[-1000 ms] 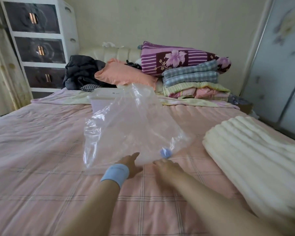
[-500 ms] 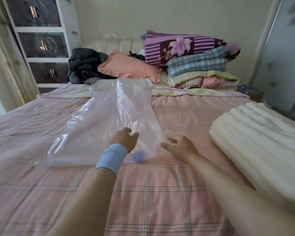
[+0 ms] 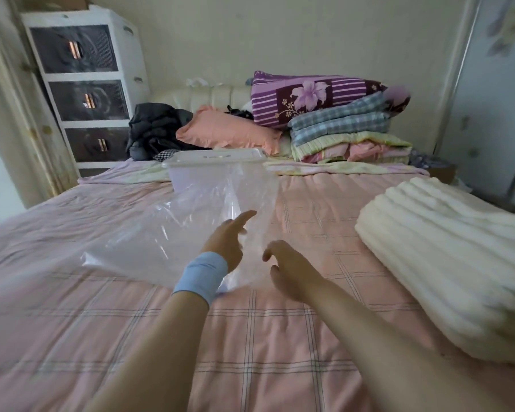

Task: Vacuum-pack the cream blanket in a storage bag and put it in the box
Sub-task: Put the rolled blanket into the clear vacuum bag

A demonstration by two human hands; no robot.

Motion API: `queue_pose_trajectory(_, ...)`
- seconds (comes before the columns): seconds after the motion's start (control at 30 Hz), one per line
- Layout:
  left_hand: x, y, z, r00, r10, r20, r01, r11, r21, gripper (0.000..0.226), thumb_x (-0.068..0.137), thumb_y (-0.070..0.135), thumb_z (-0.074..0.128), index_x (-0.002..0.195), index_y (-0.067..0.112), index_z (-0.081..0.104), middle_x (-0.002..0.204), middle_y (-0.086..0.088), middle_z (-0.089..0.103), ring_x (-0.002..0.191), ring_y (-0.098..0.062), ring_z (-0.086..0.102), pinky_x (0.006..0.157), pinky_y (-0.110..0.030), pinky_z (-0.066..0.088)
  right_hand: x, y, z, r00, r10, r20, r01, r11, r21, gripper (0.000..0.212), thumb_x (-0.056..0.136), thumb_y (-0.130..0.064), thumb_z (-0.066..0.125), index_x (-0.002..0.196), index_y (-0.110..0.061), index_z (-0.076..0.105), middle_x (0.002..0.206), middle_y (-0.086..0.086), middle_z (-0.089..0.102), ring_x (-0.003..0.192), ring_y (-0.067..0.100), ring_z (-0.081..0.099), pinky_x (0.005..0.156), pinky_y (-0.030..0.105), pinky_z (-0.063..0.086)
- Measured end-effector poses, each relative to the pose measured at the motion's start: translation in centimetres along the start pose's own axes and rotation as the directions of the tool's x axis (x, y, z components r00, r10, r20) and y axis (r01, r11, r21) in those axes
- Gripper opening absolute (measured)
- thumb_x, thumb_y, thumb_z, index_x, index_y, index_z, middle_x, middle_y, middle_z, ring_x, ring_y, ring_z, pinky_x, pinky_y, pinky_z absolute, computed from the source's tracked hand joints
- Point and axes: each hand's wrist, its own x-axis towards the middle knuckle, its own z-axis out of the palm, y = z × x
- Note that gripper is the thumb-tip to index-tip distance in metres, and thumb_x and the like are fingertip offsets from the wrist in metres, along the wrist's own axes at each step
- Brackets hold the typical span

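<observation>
Your left hand (image 3: 229, 242) is open, with its fingers stretched out against the clear storage bag (image 3: 173, 233). It looks like it is touching the plastic, not squeezing it. Your right hand (image 3: 289, 269) is open too. Its fingers are loose and hold nothing, just beside the near edge of the bag. I cannot tell if it touches the bag.

I think both hands are at this edge to find the bag's mouth and pull it wide. The bag is puffed up and crinkly, so it will be slippery and floppy to hold.

The cream blanket (image 3: 446, 248) lies folded on the bed (image 3: 72, 307), to your right and near the bag but not touching it. It is not in the bag yet. Having it that close should make it easy to slide in once the bag is open.

The clear box (image 3: 214, 162) sits on the bed behind the bag, with its lid on. It comes last, so it is out of the way for now.

The bed has a soft pink checked cover. At its far end are an orange pillow (image 3: 226, 132), a pile of folded quilts (image 3: 339, 129) and some dark clothes (image 3: 155, 126). A white set of drawers (image 3: 81, 84) stands on the left by the wall.
</observation>
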Motion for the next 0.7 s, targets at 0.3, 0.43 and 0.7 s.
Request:
queue_pose_trajectory(0.3,-5.9,-7.2,-4.8,0.720,-0.234,-0.654,-0.021,0.934,-0.357,0.071,0.076,-0.030,0.038,0.128,0.013,0.062,0.116,-0.007,0.036,0.095,-0.020,0.056,0.083,-0.040,0.056,0.1,-5.0,-0.8,0.958,0.143,0.250,-0.079,0.965,-0.250,0.064,0.101,-0.064,0.014,0.146,-0.027,0.040,0.144,0.009,0.055,0.123,0.030,0.054,0.093,0.042,0.042)
queue_pose_trajectory(0.43,-8.1,-6.4,-6.2,0.708,-0.069,-0.703,0.203,0.973,0.109,0.059,0.067,-0.012,0.055,0.118,0.016,0.068,0.125,-0.012,0.043,0.113,-0.032,0.042,0.096,-0.048,0.044,-0.7,-9.2,-0.8,0.865,0.170,0.472,0.077,0.885,-0.459,0.049,0.108,-0.018,0.016,0.155,-0.016,0.031,0.156,0.015,0.038,0.132,0.034,0.048,0.101,0.042,0.042)
queue_pose_trajectory(0.7,-7.2,0.6,-8.6,0.873,0.054,-0.485,0.154,0.912,0.381,0.063,0.081,0.044,0.065,0.141,0.037,0.044,0.151,0.000,0.032,0.137,-0.028,0.032,0.107,-0.047,0.035,-0.1,-10.3,2.9,0.898,-0.189,0.397,0.431,0.553,-0.713,0.108,0.082,-0.022,0.063,0.157,-0.041,-0.012,0.164,0.009,-0.027,0.153,0.028,-0.021,0.120,0.063,-0.003)
